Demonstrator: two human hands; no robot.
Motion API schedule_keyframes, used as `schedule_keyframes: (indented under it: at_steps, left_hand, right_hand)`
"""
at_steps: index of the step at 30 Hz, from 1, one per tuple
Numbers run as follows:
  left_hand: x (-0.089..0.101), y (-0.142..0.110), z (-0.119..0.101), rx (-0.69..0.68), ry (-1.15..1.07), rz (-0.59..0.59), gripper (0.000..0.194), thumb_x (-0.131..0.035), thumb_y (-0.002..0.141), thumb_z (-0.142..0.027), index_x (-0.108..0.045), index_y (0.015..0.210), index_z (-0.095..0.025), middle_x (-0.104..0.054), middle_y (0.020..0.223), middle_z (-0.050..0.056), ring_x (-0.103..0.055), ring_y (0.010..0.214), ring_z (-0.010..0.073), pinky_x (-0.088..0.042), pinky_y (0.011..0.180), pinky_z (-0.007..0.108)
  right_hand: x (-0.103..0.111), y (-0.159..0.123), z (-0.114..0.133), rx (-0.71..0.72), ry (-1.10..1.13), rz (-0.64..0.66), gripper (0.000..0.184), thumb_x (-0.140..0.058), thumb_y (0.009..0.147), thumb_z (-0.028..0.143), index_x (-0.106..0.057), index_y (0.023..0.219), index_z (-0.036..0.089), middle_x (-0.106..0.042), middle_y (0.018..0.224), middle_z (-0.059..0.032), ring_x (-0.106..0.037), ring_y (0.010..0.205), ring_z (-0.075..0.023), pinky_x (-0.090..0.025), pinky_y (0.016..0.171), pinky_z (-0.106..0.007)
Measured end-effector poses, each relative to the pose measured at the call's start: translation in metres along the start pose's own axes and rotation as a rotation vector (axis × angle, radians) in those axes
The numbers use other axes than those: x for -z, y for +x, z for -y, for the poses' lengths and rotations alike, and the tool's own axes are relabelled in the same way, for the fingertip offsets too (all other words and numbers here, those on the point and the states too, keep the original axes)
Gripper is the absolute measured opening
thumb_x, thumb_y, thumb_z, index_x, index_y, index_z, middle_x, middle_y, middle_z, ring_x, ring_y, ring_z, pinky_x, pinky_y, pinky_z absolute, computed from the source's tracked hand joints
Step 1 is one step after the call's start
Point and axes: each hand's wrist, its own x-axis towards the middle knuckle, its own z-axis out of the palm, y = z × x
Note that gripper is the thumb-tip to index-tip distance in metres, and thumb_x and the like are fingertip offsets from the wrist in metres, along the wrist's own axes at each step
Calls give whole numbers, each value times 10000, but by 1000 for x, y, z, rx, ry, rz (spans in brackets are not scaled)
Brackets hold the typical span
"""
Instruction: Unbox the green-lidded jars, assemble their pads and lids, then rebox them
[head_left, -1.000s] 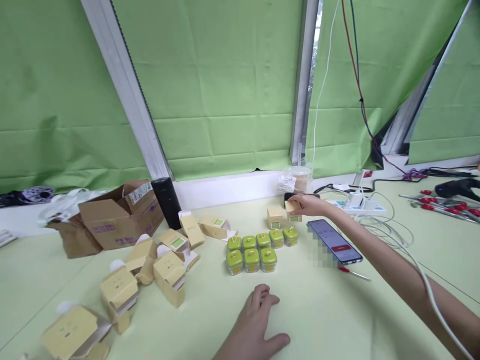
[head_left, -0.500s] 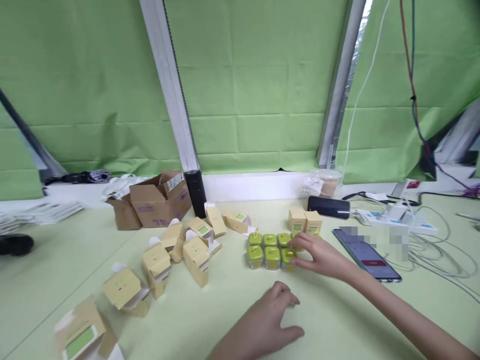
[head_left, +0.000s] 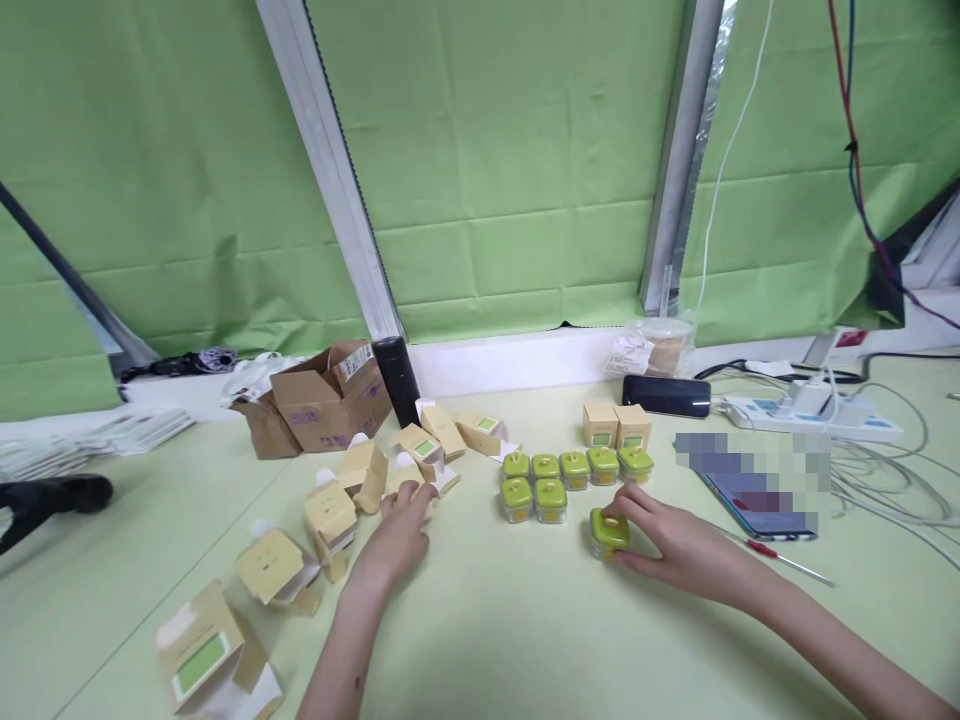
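Note:
My right hand (head_left: 660, 535) pinches a small clear jar with a green lid (head_left: 609, 532), set apart from the others on the tabletop. Behind it, more green-lidded jars (head_left: 550, 498) stand close together in two rows. On the left side, my left hand (head_left: 401, 535) has its fingers around a small tan cardboard box (head_left: 406, 471), which it mostly covers. Several similar tan boxes with raised flaps, such as this one (head_left: 274, 568), lie in an arc about that hand.
Two closed tan boxes (head_left: 600, 424) stand behind the jars. To the right are a phone (head_left: 757, 500), a red-handled screwdriver (head_left: 762, 548), a power strip (head_left: 855, 420) and loose cables. A brown carton (head_left: 322, 405) and a black cylinder (head_left: 396, 380) stand at the back left.
My left hand has moved left and away from me onto a tan box. My right hand has brought one jar out of the front row towards me, uncovering the back row's right end.

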Motion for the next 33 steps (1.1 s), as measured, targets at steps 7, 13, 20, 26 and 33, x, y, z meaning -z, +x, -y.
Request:
schedule_keyframes:
  at_steps: [7,13,20,26,33]
  left_hand:
    - [45,-29,-39,-159,-258,19,203,-443,791,-219,-580,942,-224,-608,1039,50,-606,909,238,-478,760,333]
    - [35,-27,-74,-427,-831,85,197,-606,787,-339,-567,931,-210,-593,1134,75,-578,1026,224,-492,771,285]
    - [-13,-21,-86,-523,-1081,278,293,-700,747,-318,-468,894,-217,-528,1175,69,-521,1092,226,-469,751,271]
    - [-38,-30,-100,-517,-1257,303,278,-666,780,-310,-426,903,-240,-451,1241,45,-539,1037,203,-482,694,256]
    - [-49,-37,-104,-549,-1187,207,426,-680,762,-257,-407,1087,-283,-439,1286,66,-455,1187,241,-487,795,292]
  right_hand:
    - [11,-4,12,56,87,-143,347,-568,848,378,-536,1176,271,-563,1190,-102,-543,1108,-312,-452,912,-481]
    - [1,-7,29,-37,728,-168,497,-505,888,458,-337,1336,322,-483,1287,-95,-536,1139,-244,-452,958,-450]
    - [-5,-1,41,-162,1252,-227,604,-556,812,568,-324,1301,300,-543,1246,-109,-569,1088,-245,-536,799,-386]
    - [1,0,42,-278,1208,-363,424,-608,809,493,-455,1146,287,-561,1271,-77,-540,1147,-242,-488,899,-372]
    - [-1,-3,40,-95,1160,-326,453,-630,815,438,-420,1187,288,-527,1279,-98,-515,1179,-257,-467,940,-405]
